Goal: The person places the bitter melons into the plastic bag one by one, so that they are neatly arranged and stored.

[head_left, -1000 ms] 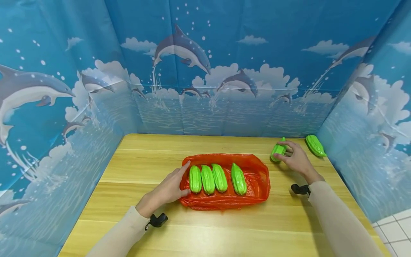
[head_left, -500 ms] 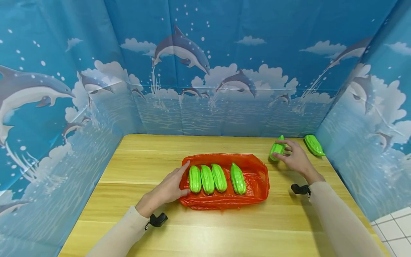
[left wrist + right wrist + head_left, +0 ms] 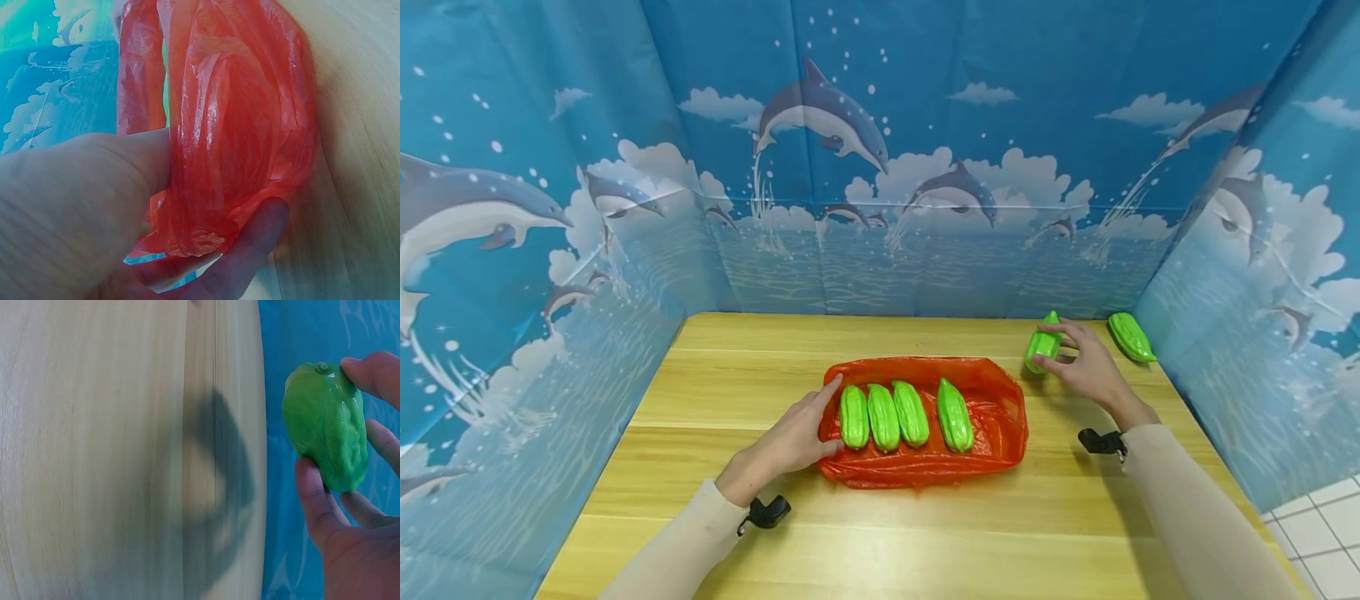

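Note:
A red plastic bag lies open-mouthed on the wooden table in the head view. Inside it several glossy, ridged green fruits, like starfruits, stand in a row, three close together and one green fruit apart on the right. My left hand holds the bag's left end, its thumb and fingers around the thin plastic in the left wrist view. Up at the back right, my right hand grips another green fruit between thumb and fingertips. That fruit is off the table in the right wrist view.
One more green fruit lies in the table's back right corner, near the curtain. A blue dolphin-print curtain stands behind and along both sides of the table. White floor tiles show at the lower right.
The green fruit in my right hand has risen slightly and shifted a little left. My left hand stays at the bag. The whole view drifts slightly left.

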A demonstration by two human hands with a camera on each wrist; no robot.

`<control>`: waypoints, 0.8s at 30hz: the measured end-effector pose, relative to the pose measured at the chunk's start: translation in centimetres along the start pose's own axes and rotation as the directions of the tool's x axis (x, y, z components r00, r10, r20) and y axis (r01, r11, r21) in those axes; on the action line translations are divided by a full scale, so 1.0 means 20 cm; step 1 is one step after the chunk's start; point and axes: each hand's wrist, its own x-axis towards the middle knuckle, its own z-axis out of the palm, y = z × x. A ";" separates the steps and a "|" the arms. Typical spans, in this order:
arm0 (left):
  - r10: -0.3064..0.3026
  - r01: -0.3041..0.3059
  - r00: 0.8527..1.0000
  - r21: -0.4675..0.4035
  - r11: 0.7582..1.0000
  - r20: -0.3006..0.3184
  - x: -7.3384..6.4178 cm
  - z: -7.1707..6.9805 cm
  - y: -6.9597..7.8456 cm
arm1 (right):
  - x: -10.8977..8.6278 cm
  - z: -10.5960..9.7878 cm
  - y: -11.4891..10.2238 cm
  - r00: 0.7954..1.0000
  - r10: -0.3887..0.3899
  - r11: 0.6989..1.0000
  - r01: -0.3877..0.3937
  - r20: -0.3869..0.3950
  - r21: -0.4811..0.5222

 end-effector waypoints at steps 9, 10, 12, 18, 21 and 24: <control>0.002 -0.002 1.000 -0.005 1.000 0.004 0.00 0.00 0.00 | -0.01 0.00 -0.05 1.000 -0.023 1.000 0.023 0.002 -0.003; 0.001 -0.001 1.000 -0.005 1.000 0.005 0.00 0.00 0.00 | -0.01 0.00 -0.06 1.000 -0.029 1.000 0.029 0.000 -0.002; 0.005 -0.005 1.000 -0.005 1.000 0.001 0.00 0.00 0.00 | -0.01 0.01 -0.07 0.999 -0.039 0.999 0.039 -0.003 0.002; 0.007 -0.007 1.000 -0.009 1.000 -0.003 -0.01 -0.01 0.00 | -0.02 0.01 -0.11 0.999 -0.052 0.998 0.053 -0.008 0.017; 0.005 -0.005 1.000 -0.008 1.000 -0.004 -0.01 -0.01 0.00 | -0.02 0.02 -0.13 0.999 -0.054 0.998 0.054 -0.008 0.024; 0.002 -0.002 1.000 -0.006 1.000 -0.002 -0.01 -0.01 0.00 | -0.03 0.02 -0.15 0.998 -0.059 0.998 0.060 -0.010 0.034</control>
